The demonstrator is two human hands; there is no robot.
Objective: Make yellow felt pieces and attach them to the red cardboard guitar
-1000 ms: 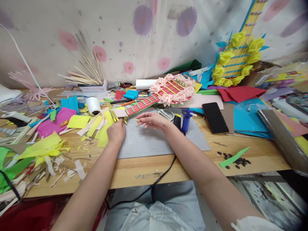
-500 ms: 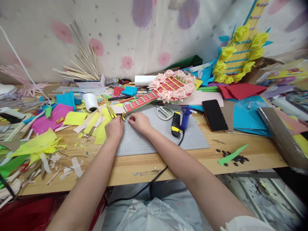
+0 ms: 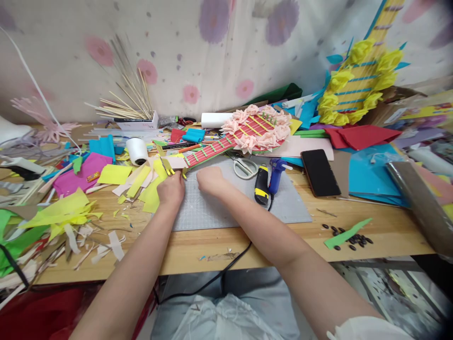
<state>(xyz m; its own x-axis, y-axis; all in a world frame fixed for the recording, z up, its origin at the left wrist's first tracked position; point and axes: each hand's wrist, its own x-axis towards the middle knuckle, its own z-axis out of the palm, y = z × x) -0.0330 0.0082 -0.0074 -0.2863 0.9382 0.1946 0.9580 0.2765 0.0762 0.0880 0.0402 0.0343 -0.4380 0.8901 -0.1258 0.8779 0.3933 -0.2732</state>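
2 hands [image 3: 171, 190] [image 3: 208, 179] meet at 1 paper guitar [image 3: 240, 137]; 1 scissors [image 3: 244, 166] nearby.

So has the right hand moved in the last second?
Yes. The right hand has slid left across the grey cutting mat, away from the scissors, toward the left hand.

No writing is showing clearly enough to read anywhere; the print on the yellow packet [image 3: 421, 111] at the far right is blurring beyond reading.
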